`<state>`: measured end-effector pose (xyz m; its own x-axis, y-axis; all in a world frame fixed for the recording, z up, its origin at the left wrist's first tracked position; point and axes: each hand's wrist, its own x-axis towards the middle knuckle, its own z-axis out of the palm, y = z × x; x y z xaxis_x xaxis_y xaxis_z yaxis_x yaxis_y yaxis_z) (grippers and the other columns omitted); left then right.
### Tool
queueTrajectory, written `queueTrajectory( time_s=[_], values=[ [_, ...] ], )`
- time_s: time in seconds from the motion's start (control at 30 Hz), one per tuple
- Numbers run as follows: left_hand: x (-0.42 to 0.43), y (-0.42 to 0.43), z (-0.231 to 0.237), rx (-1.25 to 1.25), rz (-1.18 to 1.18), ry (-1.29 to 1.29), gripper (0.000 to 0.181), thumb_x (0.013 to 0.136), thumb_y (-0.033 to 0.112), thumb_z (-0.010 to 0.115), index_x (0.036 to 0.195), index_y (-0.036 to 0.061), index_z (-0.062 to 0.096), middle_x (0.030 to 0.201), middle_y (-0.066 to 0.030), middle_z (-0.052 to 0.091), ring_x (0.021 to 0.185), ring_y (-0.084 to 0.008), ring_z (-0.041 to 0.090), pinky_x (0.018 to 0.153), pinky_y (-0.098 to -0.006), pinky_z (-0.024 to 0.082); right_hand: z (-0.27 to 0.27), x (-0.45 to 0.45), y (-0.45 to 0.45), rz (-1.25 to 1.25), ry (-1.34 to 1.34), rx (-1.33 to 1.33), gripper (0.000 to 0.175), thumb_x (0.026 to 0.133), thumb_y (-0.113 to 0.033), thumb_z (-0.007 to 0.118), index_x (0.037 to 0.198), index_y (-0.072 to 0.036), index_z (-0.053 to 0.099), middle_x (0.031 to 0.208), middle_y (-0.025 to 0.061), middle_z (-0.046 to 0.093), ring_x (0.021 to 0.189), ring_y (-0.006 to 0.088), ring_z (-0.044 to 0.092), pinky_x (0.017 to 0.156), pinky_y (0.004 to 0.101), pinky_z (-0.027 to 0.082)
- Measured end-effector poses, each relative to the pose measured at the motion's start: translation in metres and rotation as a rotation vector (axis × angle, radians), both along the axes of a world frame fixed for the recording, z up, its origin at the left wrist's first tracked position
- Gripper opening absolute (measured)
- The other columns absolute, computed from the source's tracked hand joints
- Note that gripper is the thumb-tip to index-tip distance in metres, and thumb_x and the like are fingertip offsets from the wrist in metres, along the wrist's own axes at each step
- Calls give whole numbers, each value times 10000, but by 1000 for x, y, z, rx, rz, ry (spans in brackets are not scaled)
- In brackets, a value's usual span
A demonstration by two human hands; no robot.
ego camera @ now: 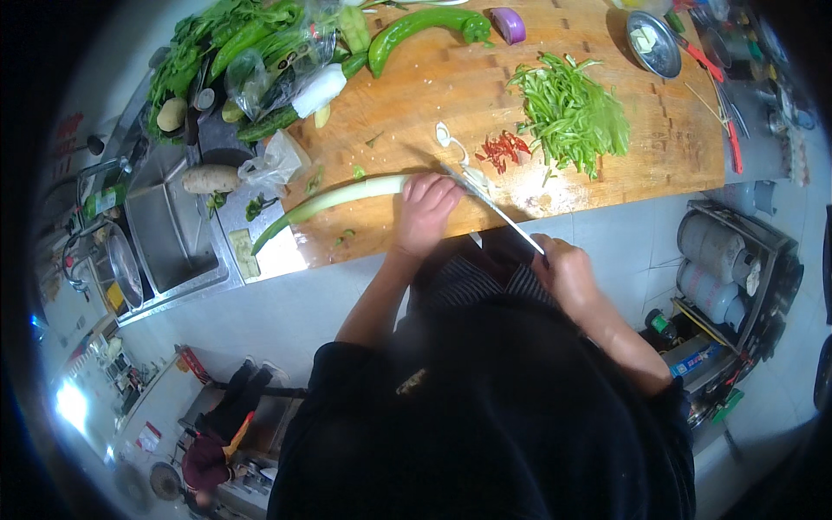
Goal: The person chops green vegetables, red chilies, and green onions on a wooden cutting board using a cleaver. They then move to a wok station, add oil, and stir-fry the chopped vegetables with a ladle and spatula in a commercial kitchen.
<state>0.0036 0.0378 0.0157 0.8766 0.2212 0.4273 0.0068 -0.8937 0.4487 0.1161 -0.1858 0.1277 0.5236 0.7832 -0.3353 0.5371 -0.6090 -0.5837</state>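
Observation:
My left hand (426, 208) presses a long leek or green onion stalk (354, 190) onto the wooden cutting board (390, 123), fingers curled over its pale end. In my right hand (565, 270) is a kitchen knife (497, 209), seen nearly edge-on, its blade just right of my left fingertips. Pale slices of the stalk (478, 177) lie beside the blade. Behind them are a small heap of red chili strips (504, 149) and a larger pile of green pepper strips (572, 117).
A whole green chili pepper (422, 29) and a red onion piece (507, 26) lie at the back. A metal bowl (655, 49) with white pieces stands right. Leafy greens (188, 58) crowd the left, above a steel sink (172, 227). Another person (211, 448) is at lower left; gas cylinders (708, 237) stand right.

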Motion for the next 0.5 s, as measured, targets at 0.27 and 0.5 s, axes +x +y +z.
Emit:
queueTrajectory(
  time_s=[0.27,0.5],
  values=[
    [-5,-1,-4,17,46,-13,160,754,109,616,908,104,658,998,-7,606,1028,-204,540,959,-437,405,-13,3,12,10,60,-71,148,774,22,579,917,-13,562,714,198,609,678,371,627,619,454,503],
    [-6,-1,-6,22,86,2,155,769,109,612,917,121,658,1004,2,607,1036,-203,537,982,-465,388,10,1,15,72,-14,-92,166,761,31,593,922,-4,581,723,203,610,674,378,623,631,447,506]
  ],
)
